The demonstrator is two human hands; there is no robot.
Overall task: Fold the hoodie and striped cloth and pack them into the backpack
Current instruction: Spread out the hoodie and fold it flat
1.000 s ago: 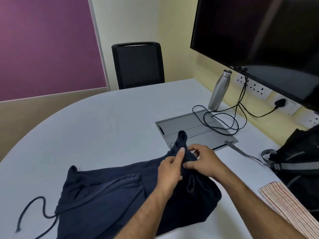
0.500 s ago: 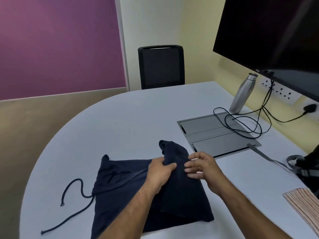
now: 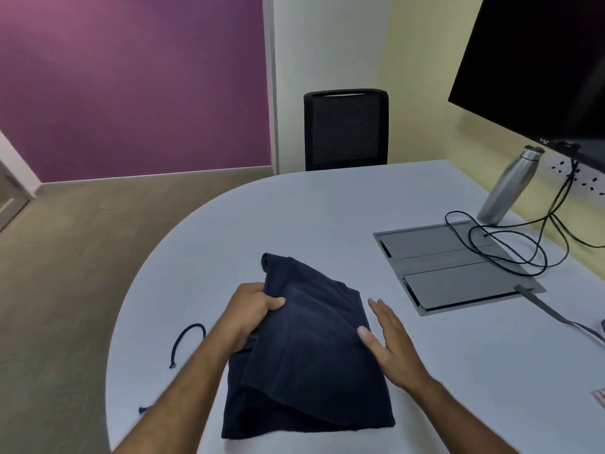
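Soft even light, slight wide-angle blur

I count one folded navy fabric hoodie (image 3: 307,352) on one pale rounded bench (image 3: 294,211), and two bare hands, left (image 3: 252,314) and right (image 3: 391,342). Beyond: one brushed-steel bottle (image 3: 509,185), one black mesh chair (image 3: 346,129), one dark wall screen (image 3: 540,60), one grey cable hatch (image 3: 451,267).

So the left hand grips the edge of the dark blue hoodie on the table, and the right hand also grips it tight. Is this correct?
Not quite. The left hand does grip the edge of the dark blue hoodie on the table, but the right hand does not grip it: the head view shows it open and flat, fingers spread, at the hoodie's right edge.
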